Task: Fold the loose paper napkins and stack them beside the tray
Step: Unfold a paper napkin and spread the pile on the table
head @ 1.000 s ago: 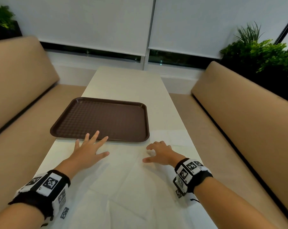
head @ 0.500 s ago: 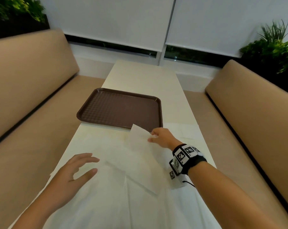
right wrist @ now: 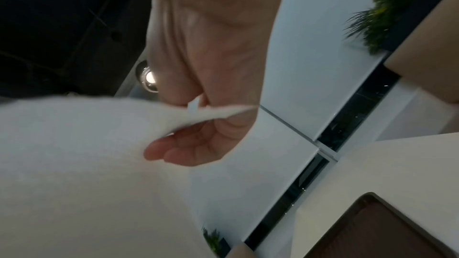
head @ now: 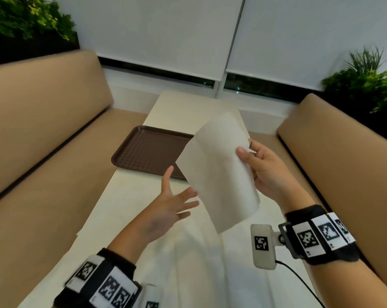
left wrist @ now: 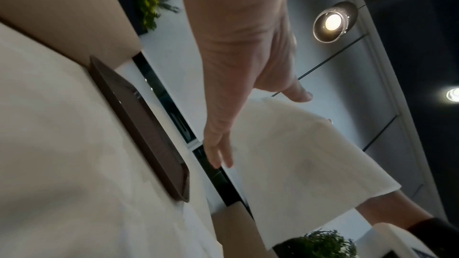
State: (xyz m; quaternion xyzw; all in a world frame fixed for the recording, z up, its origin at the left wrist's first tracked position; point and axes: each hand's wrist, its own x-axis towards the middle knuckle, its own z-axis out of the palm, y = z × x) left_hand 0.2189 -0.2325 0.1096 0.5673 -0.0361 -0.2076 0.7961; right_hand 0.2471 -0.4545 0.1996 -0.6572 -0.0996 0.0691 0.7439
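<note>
Right hand (head: 266, 170) pinches one paper napkin (head: 219, 170) by its edge, holding it aloft above the brown tray's (head: 148, 150) near corner. Left hand (head: 172, 203) spread open, empty, just beside napkin. More loose napkins (head: 188, 263) lie on table near tray.

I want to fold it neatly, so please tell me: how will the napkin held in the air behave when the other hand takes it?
The napkin is probably floppy: pinched at one edge by the right hand, it curves. It looks thin and light, so it may flutter. The open left hand should likely support its free side.
</note>
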